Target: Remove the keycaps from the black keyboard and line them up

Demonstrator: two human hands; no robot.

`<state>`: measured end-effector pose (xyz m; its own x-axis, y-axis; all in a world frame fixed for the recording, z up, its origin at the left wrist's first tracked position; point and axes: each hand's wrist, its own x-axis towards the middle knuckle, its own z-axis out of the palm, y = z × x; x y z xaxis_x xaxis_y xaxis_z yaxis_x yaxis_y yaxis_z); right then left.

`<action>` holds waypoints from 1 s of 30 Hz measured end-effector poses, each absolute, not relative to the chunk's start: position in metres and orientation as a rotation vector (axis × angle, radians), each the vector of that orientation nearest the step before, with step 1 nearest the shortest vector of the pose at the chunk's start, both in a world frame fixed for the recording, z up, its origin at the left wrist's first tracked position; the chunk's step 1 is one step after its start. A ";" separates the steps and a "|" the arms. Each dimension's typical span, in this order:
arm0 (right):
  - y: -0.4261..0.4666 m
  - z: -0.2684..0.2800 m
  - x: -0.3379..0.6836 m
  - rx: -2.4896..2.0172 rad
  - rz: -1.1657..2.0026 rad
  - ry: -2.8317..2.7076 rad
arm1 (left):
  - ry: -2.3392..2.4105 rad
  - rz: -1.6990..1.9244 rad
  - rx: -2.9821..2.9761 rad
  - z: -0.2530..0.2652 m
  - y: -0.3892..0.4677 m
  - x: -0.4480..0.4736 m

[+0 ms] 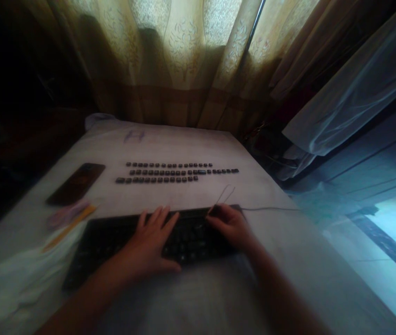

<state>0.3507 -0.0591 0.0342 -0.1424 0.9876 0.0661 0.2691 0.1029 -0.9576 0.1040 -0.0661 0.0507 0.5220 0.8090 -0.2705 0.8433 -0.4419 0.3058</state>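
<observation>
A black keyboard (pixel 191 249) lies in front of me on the white-covered surface. My left hand (pixel 152 242) rests across its middle with the fingers spread, holding nothing. Over the right part of the keyboard, my right hand (pixel 231 225) is closed in a pinch on a thin bent wire (pixel 224 193), whose two ends stick up past the fingers. A small dark piece shows by the fingertips, too blurred to identify. Beyond the keyboard, loose black keycaps (pixel 159 172) sit in three rows. Both hands hide some of the keys.
To the left lie a dark phone (pixel 77 184), a pinkish item (pixel 65 214), an orange strip (pixel 69 228) and white cloth (pixel 16 279). The keyboard's cable (pixel 271 208) runs right. Patterned curtains (pixel 184 56) hang behind; pale fabric (pixel 351 88) hangs at right.
</observation>
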 end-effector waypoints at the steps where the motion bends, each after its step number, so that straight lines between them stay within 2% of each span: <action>1: -0.060 0.032 0.351 -1.286 1.071 -1.584 | 1.360 -0.118 2.377 0.050 -0.066 0.104; 17: -0.070 0.027 0.346 -1.143 0.611 -1.947 | 1.353 -0.125 2.413 0.048 -0.065 0.103; 24: -0.064 0.030 0.346 -1.151 0.680 -2.024 | 1.350 -0.083 2.445 0.044 -0.066 0.101; 30: -0.061 0.038 0.342 -1.068 0.529 -2.269 | 1.356 -0.109 2.424 0.046 -0.066 0.102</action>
<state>0.3416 -0.0608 0.0380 -0.5184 0.7906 0.3259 0.5648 0.6027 -0.5638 0.1024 -0.0661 0.0458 0.5362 0.8095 -0.2391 0.8373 -0.4744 0.2718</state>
